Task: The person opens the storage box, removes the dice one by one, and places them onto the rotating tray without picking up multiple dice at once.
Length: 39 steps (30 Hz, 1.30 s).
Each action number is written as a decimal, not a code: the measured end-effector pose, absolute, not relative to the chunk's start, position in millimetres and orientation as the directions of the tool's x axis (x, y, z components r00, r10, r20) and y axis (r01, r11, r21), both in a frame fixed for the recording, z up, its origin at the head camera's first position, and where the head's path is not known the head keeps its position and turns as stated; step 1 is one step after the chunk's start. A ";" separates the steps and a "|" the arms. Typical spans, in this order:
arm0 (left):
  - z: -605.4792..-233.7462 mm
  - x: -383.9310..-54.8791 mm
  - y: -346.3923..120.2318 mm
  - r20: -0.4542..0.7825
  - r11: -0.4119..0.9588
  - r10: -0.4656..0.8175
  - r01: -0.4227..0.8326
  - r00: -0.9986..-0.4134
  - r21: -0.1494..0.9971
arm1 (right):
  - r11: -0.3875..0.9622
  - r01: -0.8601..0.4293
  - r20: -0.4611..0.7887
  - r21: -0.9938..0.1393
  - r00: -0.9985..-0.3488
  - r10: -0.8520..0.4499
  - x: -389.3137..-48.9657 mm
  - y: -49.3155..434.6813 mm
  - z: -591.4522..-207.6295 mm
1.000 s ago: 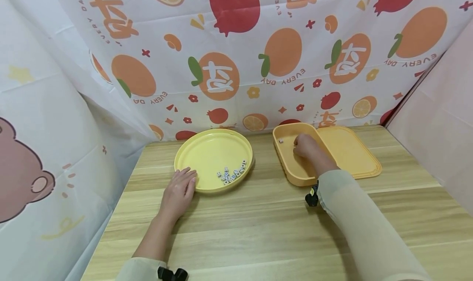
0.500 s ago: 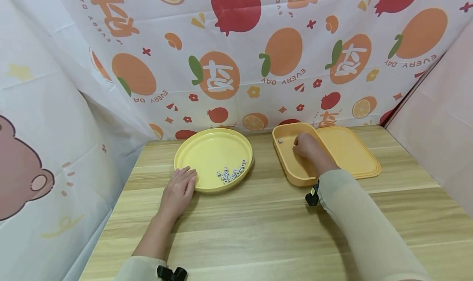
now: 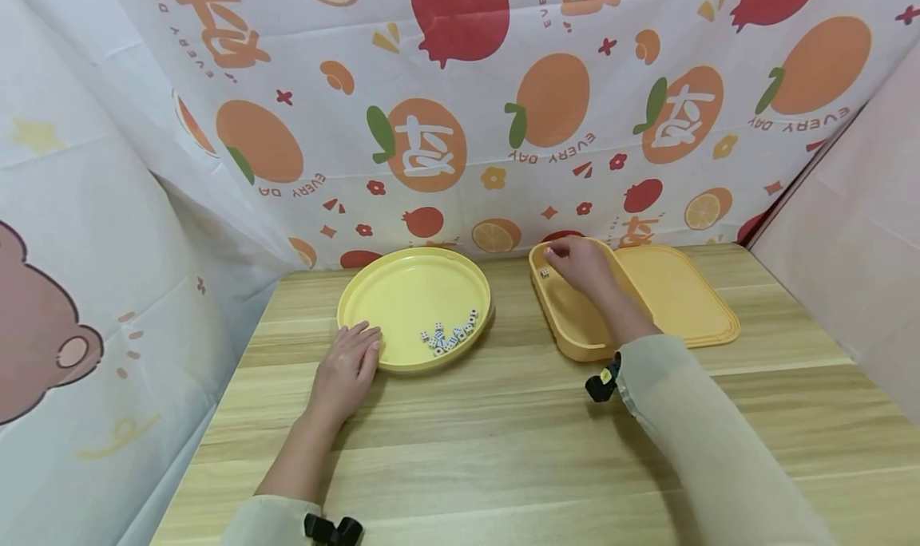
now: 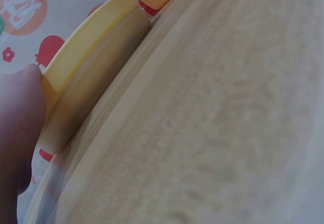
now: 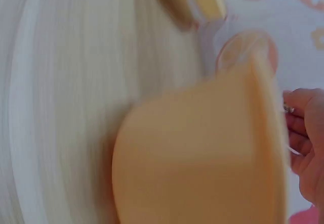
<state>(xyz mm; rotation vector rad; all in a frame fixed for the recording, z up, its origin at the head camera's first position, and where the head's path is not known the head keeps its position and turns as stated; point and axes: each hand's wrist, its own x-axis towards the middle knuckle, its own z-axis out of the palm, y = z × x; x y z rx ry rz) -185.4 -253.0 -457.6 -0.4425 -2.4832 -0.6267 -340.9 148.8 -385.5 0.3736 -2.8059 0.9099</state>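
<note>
In the head view my left hand (image 3: 345, 374) rests on the near-left rim of a round yellow tray (image 3: 410, 290), its fingers lying relaxed over the edge. Several white dice (image 3: 451, 343) with dark dots are gathered in the tray's lower right part. My right hand (image 3: 585, 268) is raised over the far part of an orange rectangular box (image 3: 573, 314). Between thumb and fingertips it pinches a small die (image 5: 288, 107), partly covered by the fingers in the right wrist view. Another die (image 3: 544, 272) lies in the box's far left corner.
A flat orange lid (image 3: 683, 294) lies against the right side of the box. All of it stands on a wooden table (image 3: 467, 450). Behind hangs a fruit-print cloth (image 3: 496, 179), close to the box and tray. A white cloth (image 3: 108, 235) hangs at the left.
My right hand has risen from the floor of the box and moved toward its far left, carrying a die. The left hand and the tray stay in place.
</note>
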 end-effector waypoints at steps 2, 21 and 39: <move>-457.5 -185.8 -253.3 0.569 0.840 0.178 0.425 -0.803 0.338 | 0.736 -0.350 0.312 -0.579 -0.930 -0.197 -334.2 137.5 -381.2; -455.3 -184.3 -254.6 0.555 0.843 0.180 0.418 -0.812 0.339 | 0.288 -0.421 0.347 -0.860 -0.897 -0.275 -274.7 11.9 -420.7; -455.9 -185.1 -254.5 0.540 0.842 0.174 0.408 -0.823 0.352 | 0.445 -0.472 0.319 -0.761 -0.869 -0.377 -271.6 1.2 -429.4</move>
